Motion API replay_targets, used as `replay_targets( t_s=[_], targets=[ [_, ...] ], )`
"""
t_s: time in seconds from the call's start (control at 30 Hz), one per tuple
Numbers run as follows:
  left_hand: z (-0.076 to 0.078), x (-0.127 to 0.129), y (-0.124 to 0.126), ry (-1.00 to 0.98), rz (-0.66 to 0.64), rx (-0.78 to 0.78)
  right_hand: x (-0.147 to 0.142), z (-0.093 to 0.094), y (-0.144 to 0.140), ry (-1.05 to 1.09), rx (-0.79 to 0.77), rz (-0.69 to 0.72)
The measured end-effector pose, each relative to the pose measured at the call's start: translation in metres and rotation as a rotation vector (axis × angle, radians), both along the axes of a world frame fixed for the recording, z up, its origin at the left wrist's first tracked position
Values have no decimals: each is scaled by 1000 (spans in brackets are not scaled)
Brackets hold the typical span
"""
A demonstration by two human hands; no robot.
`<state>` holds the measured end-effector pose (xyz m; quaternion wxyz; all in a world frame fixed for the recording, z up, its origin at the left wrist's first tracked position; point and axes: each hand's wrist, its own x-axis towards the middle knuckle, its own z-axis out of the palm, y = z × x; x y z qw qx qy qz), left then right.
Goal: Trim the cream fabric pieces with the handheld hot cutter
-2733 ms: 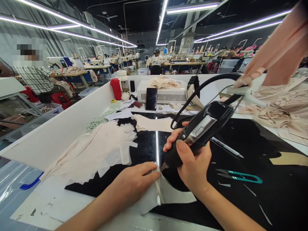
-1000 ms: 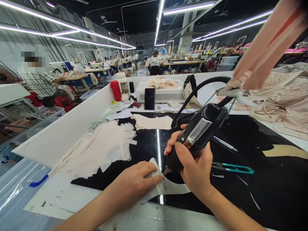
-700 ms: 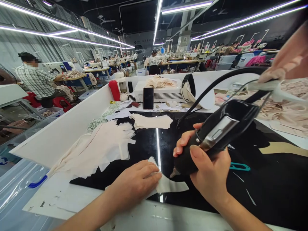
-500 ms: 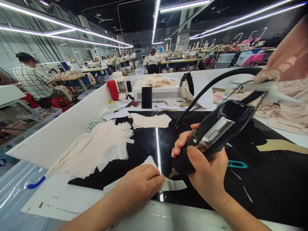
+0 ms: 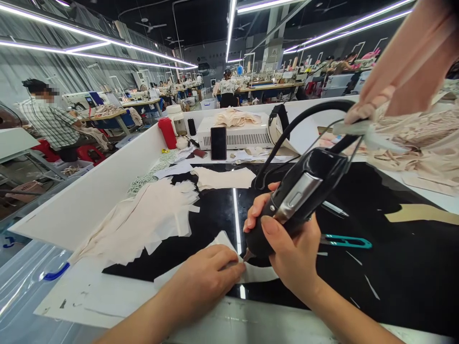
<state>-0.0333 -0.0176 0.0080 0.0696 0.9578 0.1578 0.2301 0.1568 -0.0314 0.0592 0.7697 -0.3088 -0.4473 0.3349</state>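
In my right hand (image 5: 294, 248) is a black corded hand tool (image 5: 292, 191) with a silver strip, fingers and thumb wrapped round it. It is tilted, its narrow tip low and close to my left fingertips. My left hand (image 5: 211, 272) is closed, its fingers bunched and pressing on a white, curved fabric piece (image 5: 260, 274) on the black board (image 5: 215, 210). Part of that piece is under the hand. Whether the tip touches the fabric I cannot tell. Right of my right hand lie teal thread snips (image 5: 349, 241) and a white pen (image 5: 335, 209).
Pale fabric pieces (image 5: 143, 220) are heaped on the left, and another piece (image 5: 225, 178) lies at the back. A phone (image 5: 218, 143) leans on a white vented box (image 5: 236, 136). The tool's black cable (image 5: 304, 114) arches overhead near hanging pink fabric (image 5: 405, 71). Low white walls edge the table.
My right hand and the tool have moved left, bringing the tip nearer my left fingertips. The cable and hanging fabric have swung left too. My left hand stays nearly still on the fabric.
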Motion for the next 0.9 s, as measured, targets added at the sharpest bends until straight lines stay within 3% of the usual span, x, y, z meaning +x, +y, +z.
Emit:
replay_targets(
  t_s=[0.23,0.53,0.9],
  targets=[
    [0,-3,0,12,-2,3,2,0,-1,-28,-33,-19],
    [12,-1,-1,-19,2,39,13,0,-12,23,-58,-50],
    [6,-2,-5,23,22,-24,9,-2,-14,36,-65,-32]
  ],
)
